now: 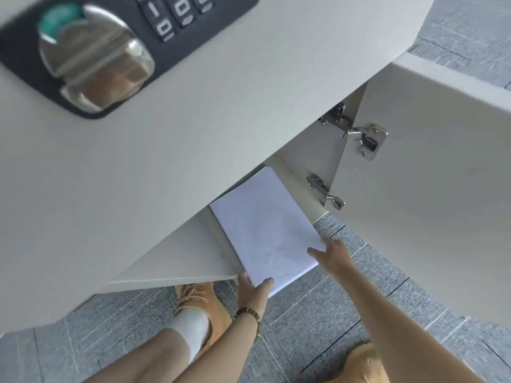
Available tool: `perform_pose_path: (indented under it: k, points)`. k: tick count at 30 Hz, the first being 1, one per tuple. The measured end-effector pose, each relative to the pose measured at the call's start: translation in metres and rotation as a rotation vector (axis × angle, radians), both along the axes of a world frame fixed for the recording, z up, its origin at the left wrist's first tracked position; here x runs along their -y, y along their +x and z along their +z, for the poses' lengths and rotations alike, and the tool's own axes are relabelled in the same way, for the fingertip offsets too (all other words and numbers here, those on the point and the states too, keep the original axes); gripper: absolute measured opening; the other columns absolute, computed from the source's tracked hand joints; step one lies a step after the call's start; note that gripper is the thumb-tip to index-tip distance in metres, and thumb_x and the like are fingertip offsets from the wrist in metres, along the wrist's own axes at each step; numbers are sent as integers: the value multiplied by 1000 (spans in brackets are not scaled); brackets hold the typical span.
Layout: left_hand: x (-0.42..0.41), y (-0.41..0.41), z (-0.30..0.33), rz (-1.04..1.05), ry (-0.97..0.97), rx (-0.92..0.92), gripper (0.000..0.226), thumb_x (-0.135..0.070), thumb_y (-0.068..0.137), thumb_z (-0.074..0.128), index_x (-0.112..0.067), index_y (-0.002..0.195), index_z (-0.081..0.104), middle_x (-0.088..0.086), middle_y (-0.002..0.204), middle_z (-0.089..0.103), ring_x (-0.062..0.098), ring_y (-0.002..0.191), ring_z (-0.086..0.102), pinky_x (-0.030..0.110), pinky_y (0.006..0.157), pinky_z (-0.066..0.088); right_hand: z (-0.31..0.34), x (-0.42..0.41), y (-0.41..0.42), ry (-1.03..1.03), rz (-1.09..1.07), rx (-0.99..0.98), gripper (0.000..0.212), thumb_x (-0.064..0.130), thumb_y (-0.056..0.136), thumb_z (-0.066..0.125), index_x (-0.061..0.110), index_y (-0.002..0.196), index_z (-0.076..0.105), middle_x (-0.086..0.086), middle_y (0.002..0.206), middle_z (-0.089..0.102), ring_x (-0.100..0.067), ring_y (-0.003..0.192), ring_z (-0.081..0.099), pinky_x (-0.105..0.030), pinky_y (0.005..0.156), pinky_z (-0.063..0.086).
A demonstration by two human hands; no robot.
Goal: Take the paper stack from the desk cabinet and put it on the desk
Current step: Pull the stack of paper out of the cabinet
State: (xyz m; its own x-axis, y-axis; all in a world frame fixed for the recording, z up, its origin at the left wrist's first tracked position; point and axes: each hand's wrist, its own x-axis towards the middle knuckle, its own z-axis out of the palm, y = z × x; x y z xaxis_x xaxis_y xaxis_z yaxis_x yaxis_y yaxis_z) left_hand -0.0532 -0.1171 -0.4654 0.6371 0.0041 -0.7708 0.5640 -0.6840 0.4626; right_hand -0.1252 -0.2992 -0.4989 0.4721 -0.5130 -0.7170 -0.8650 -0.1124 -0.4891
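Note:
A white paper stack (265,230) lies half out of the open desk cabinet, its near end overhanging the cabinet floor (179,261). My left hand (255,290) grips the stack's near left corner, thumb on top. My right hand (331,255) holds the near right corner, thumb on the top sheet and fingers at the edge. The far end of the stack is still inside the cabinet, under the white drawer front (193,134) with its combination lock (94,53).
The cabinet door (428,203) stands open to the right on two metal hinges (362,139). Grey carpet tiles (345,313) cover the floor. My legs and tan shoes (201,305) are below the cabinet.

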Motion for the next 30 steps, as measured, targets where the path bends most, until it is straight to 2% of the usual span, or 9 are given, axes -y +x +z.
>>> perform_pose_path:
  k: [5, 7, 10, 12, 17, 22, 24, 27, 30]
  points:
    - [-10, 4, -13, 222, 6, -141, 77, -34, 81, 76, 2, 138, 42, 25, 133, 56, 39, 116, 60, 45, 94, 53, -9, 6, 6, 19, -74, 51, 72, 47, 94, 57, 10, 150, 32, -16, 149, 47, -33, 132, 49, -42, 104, 41]
    - [-10, 9, -19, 262, -61, -205, 71, -33, 82, 77, 2, 135, 45, 18, 106, 61, 31, 88, 64, 38, 75, 54, -11, 12, 12, 78, -58, 32, 74, 51, 93, 57, 14, 151, 30, -15, 148, 49, -34, 129, 53, -41, 100, 42]
    - [-8, 18, -31, 245, -65, -217, 69, -33, 85, 75, -3, 139, 44, 13, 130, 50, 31, 110, 54, 42, 90, 53, -13, 17, 16, 96, -24, 20, 58, 46, 93, 58, 13, 139, 48, -13, 125, 64, -30, 106, 63, -39, 88, 48]
    - [-7, 22, -32, 239, -48, -211, 57, -36, 86, 74, -6, 127, 49, 9, 125, 47, 30, 107, 47, 40, 88, 50, -13, 19, 17, 89, -42, 32, 43, 37, 96, 57, 8, 128, 55, -13, 112, 66, -30, 98, 63, -41, 83, 50]
    - [0, 25, -16, 372, -163, -296, 57, -28, 80, 80, -12, 127, 52, 5, 127, 45, 33, 123, 44, 44, 92, 47, 8, 15, 12, 111, -7, 7, 28, 22, 99, 51, 4, 120, 52, -11, 105, 60, -27, 92, 57, -36, 76, 45]
    - [-10, 12, 26, 209, -222, -282, 27, -24, 85, 74, -19, 108, 61, 4, 124, 60, 28, 116, 55, 43, 97, 47, 51, 3, -8, 133, -68, 3, 25, 15, 95, 53, 4, 117, 53, -14, 108, 63, -28, 91, 61, -40, 80, 51]
    - [-21, 4, 52, 112, -221, -242, 37, -30, 82, 75, -17, 115, 63, 3, 127, 64, 26, 117, 57, 39, 100, 45, 83, -7, -19, 154, -75, 8, 24, 14, 95, 53, 5, 118, 53, -11, 103, 61, -21, 82, 56, -33, 69, 46]
    - [-33, -9, 99, 39, -169, -215, 62, -30, 87, 73, -6, 138, 48, 9, 143, 51, 31, 131, 48, 43, 103, 43, 135, -26, -37, 174, -82, -3, 25, 15, 96, 54, 7, 120, 51, -10, 106, 60, -23, 89, 56, -32, 72, 44]
    - [-57, -24, 127, 4, -224, -203, 60, -30, 81, 76, -11, 132, 51, 11, 139, 54, 33, 126, 53, 54, 104, 46, 192, -47, -61, 164, -116, -6, 30, 14, 96, 55, 6, 124, 50, -9, 109, 61, -21, 91, 58, -29, 71, 47]
